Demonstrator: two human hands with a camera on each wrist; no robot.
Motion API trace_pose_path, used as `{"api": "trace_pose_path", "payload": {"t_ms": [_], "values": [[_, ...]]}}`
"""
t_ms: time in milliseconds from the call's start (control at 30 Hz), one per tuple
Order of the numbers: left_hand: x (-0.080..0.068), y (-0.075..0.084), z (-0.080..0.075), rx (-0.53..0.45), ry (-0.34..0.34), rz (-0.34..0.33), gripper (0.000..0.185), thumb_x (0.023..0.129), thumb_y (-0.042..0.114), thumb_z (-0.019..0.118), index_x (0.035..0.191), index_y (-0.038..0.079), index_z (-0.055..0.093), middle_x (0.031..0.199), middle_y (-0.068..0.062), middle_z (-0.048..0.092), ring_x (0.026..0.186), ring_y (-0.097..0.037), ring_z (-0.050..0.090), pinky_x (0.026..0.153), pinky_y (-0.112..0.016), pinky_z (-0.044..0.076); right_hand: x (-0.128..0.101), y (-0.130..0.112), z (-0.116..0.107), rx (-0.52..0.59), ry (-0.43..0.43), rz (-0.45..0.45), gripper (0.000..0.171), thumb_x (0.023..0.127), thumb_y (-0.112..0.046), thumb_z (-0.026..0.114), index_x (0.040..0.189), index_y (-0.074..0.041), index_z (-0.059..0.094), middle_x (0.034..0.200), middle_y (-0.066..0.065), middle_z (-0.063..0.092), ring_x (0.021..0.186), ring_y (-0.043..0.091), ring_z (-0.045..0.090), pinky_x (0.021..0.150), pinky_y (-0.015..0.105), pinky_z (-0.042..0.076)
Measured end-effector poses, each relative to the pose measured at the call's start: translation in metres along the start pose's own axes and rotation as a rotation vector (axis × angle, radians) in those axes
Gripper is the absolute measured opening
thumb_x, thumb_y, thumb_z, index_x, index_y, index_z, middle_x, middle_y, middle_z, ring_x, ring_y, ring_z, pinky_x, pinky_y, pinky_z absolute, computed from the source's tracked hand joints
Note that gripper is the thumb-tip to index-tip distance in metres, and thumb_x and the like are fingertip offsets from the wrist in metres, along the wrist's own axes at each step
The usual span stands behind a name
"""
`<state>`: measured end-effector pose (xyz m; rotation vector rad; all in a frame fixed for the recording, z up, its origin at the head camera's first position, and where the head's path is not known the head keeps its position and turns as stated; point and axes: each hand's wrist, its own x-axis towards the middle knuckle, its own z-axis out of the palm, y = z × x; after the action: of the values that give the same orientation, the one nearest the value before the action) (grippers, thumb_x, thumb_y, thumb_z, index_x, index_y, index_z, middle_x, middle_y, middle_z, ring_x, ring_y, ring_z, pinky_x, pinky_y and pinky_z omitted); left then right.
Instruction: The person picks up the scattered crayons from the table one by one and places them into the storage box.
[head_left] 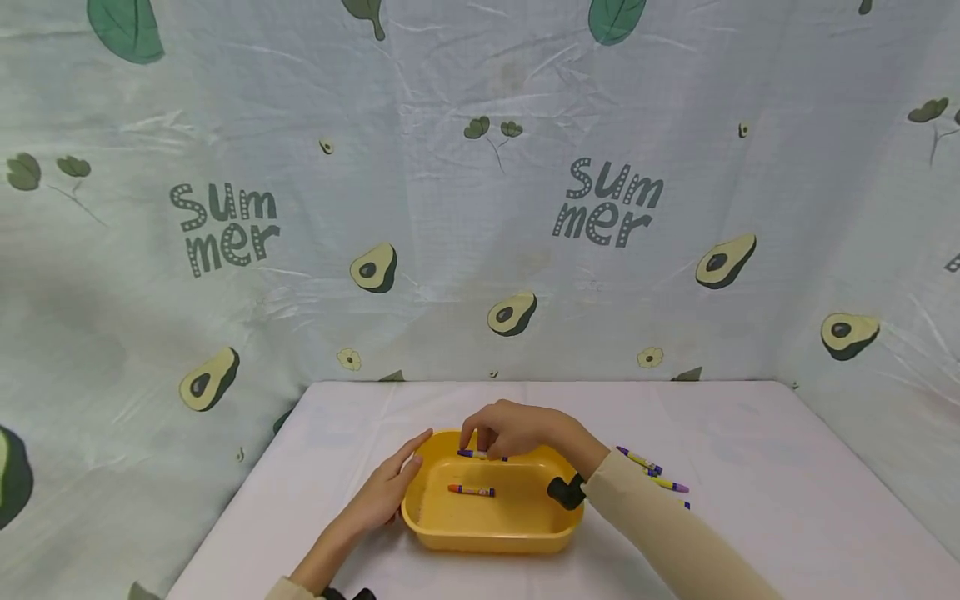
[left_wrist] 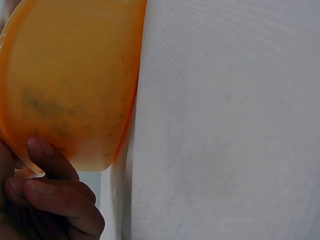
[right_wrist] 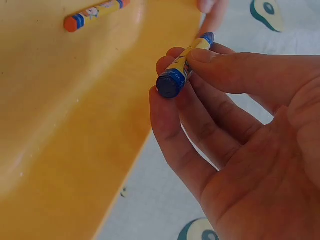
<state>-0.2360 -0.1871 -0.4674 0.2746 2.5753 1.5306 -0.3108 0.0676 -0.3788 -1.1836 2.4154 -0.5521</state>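
Observation:
My right hand (head_left: 517, 425) pinches a dark blue crayon (right_wrist: 181, 67) between thumb and fingers, over the far part of a yellow plastic tray (head_left: 491, 543). The crayon has a yellow wrapper with blue bands, and its blunt end faces the camera in the right wrist view. Inside the tray lies an orange crayon (head_left: 471, 491) in a similar wrapper. At the tray's left side, my left hand (head_left: 378, 493) grips the rim, with bent fingers (left_wrist: 65, 200) against the outer wall in the left wrist view.
To the right of the tray, a crayon with a dark tip (head_left: 640, 460) and a purple crayon (head_left: 670, 484) lie on the white table (head_left: 750, 450). The end of another crayon (head_left: 684, 503) shows beside my right sleeve. A printed cloth (head_left: 450, 208) hangs behind the table.

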Motion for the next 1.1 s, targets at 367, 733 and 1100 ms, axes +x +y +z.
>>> {"api": "trace_pose_path", "payload": {"t_ms": [367, 733, 1100], "values": [[-0.003, -0.006, 0.001, -0.003, 0.009, 0.007, 0.051, 0.113, 0.036, 0.039, 0.162, 0.023, 0.035, 0.141, -0.024, 0.055, 0.046, -0.013, 0.04, 0.043, -0.027, 0.041, 0.013, -0.003, 0.012, -0.025, -0.031, 0.031, 0.034, 0.093, 0.001, 0.071, 0.12, -0.019, 0.073, 0.098, -0.004, 0.071, 0.081, 0.006, 0.062, 0.076, 0.018, 0.055], [-0.004, -0.009, 0.001, -0.018, 0.013, 0.008, 0.051, 0.113, 0.036, 0.04, 0.162, 0.025, 0.035, 0.141, -0.023, 0.056, 0.044, -0.013, 0.039, 0.042, -0.027, 0.04, 0.026, 0.002, 0.029, -0.013, -0.073, 0.085, 0.035, 0.091, 0.002, 0.07, 0.117, -0.02, 0.074, 0.096, -0.006, 0.068, 0.08, 0.008, 0.061, 0.071, 0.019, 0.056], [-0.001, -0.006, -0.001, 0.028, -0.008, 0.022, 0.049, 0.114, 0.034, 0.037, 0.162, 0.026, 0.035, 0.114, -0.02, 0.066, 0.043, -0.011, 0.039, 0.043, -0.026, 0.04, 0.035, 0.01, 0.041, -0.034, -0.09, 0.09, 0.034, 0.09, 0.001, 0.071, 0.116, -0.021, 0.074, 0.098, -0.005, 0.072, 0.081, 0.006, 0.063, 0.075, 0.018, 0.056]]}}
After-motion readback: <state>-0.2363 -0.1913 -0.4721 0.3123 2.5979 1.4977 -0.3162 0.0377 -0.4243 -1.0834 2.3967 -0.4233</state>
